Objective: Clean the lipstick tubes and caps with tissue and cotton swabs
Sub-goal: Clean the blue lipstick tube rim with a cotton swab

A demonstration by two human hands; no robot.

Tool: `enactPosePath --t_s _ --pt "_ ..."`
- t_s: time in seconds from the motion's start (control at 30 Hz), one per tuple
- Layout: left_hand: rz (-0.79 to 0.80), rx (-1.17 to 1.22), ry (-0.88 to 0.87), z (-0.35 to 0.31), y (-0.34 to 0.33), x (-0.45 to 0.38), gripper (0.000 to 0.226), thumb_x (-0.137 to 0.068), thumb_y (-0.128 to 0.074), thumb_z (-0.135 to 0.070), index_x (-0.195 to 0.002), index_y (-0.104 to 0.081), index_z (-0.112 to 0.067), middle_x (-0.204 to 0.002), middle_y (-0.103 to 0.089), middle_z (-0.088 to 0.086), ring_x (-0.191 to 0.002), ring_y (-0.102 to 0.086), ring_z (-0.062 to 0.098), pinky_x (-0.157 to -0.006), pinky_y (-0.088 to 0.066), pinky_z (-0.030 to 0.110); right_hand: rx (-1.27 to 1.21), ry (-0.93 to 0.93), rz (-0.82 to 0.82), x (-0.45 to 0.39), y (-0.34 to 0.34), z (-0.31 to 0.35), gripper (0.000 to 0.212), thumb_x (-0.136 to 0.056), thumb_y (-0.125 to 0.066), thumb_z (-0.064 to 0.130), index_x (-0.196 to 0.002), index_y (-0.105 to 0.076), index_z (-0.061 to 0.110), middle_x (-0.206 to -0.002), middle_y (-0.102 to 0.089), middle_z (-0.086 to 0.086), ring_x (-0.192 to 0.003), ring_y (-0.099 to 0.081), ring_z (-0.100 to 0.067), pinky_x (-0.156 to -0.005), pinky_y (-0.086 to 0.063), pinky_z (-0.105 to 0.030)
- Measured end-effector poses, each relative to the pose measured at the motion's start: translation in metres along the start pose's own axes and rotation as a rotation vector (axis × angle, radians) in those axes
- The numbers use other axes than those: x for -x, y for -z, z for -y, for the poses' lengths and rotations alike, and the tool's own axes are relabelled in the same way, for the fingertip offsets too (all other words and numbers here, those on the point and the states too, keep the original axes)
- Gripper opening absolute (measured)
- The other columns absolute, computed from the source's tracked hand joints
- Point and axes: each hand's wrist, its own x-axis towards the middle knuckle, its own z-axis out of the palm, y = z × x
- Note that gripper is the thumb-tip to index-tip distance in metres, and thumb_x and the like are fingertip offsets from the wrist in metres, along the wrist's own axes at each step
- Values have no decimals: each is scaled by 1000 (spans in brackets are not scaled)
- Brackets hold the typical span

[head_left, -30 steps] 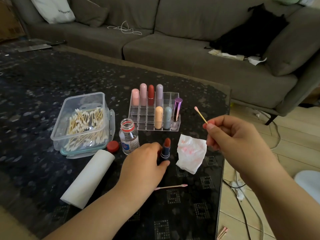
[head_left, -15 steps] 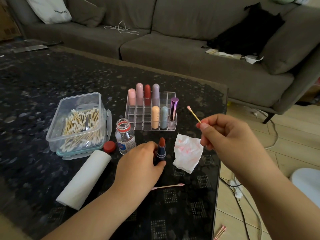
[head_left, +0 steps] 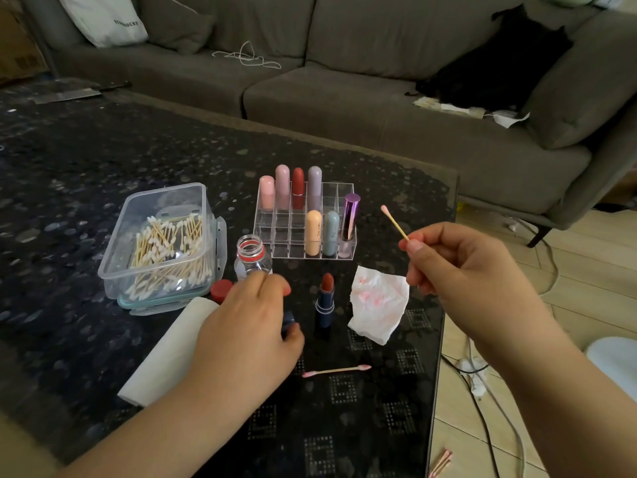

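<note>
Beside your left fingers (head_left: 275, 288), the counter (head_left: 86, 167) carries a box of cotton swabs (head_left: 162, 246), an acrylic rack (head_left: 303, 243) keeping capped lipsticks upright, stained tissue (head_left: 377, 301) and the open lipstick tube (head_left: 325, 300), all within reach. Those fingers curl round its dark cap (head_left: 287, 320). Your right fingers (head_left: 413, 244) pinch a pink-tipped swab (head_left: 394, 223), probably finished. Labels are too small to read.

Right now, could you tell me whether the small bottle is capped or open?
Open: the small bottle shows a bare threaded neck, and its red cap lies beside it.
</note>
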Motion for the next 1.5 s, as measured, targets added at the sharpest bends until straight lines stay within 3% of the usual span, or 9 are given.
enactPosePath --t_s 0.17,0.3,0.4,0.57,0.63,0.73,1.13,1.33,1.5 --pt "84 -128 -2 12 -6 0 27 -92 -49 -41 -115 -48 -27 -114 -50 -12 -106 -45 6 -71 -37 18 -8 17 6 0 -2 1 15 -93 -55 20 -82 -65 21 -56 -64 5 -51 -53 -2 -62 -45 -27" --pt "118 -29 -12 16 -6 -4 21 -93 -50 -39 -111 -51 -29 -110 -51 -14 -102 -45 5 -78 -39 18 -2 57 22 2 -2 4 14 -92 -55 21 -82 -66 22 -58 -65 4 -52 -54 -3 -63 -48 -27" --pt "60 264 11 15 9 -4 12 -88 -58 -34 -97 -51 -35 -93 -49 -20 -86 -46 -2 -70 -34 11 9 171 41 6 2 10 12 -88 -58 22 -80 -67 24 -59 -64 4 -54 -53 -5 -58 -46 -21" --pt "77 1023 141 21 39 3 18 -78 -69 -35 -96 -68 -39 -96 -70 -15 -92 -64 -1 -80 -47 17 36 351 94 14 3 18 8 -83 -69 37 -81 -68 29 -58 -57 9 -51 -47 -4 -48 -35 -9" --pt "115 1190 148 25 45 4 26 -73 -77 -40 -98 -70 -38 -93 -72 -12 -90 -66 2 -77 -50 16 62 407 124 16 1 19 14 -76 -64 43 -85 -67 33 -63 -60 9 -54 -49 -7 -51 -38 -9" --pt "189 1309 94 29 50 6 37 -65 -65 -43 -99 -71 -29 -91 -73 2 -87 -69 16 -82 -52 21 106 463 144 19 -4 21 19 -75 -57 46 -85 -67 33 -68 -63 6 -58 -53 -8 -54 -41 -9" --pt "264 1545 132 31 55 9 28 -73 -65 -20 -99 -74 -16 -77 -60 8 -66 -57 14 -67 -51 26 253 635 165 26 -25 30 10 -81 -57 36 -81 -67 32 -73 -62 9 -61 -52 -3 -57 -35 -2" --pt "238 1438 152 29 52 12 37 -72 -58 -48 -90 -73 -20 -68 -56 -3 -61 -57 7 -74 -47 31 361 719 136 29 -29 31 13 -81 -58 30 -83 -70 27 -65 -55 23 -59 -50 2 -58 -35 -1" --pt "202 1380 128 25 51 11 32 -72 -56 -50 -85 -73 -26 -76 -56 1 -64 -57 6 -75 -45 33 491 791 189 32 -30 32 15 -83 -56 26 -83 -71 23 -69 -58 17 -64 -52 1 -64 -37 -3"
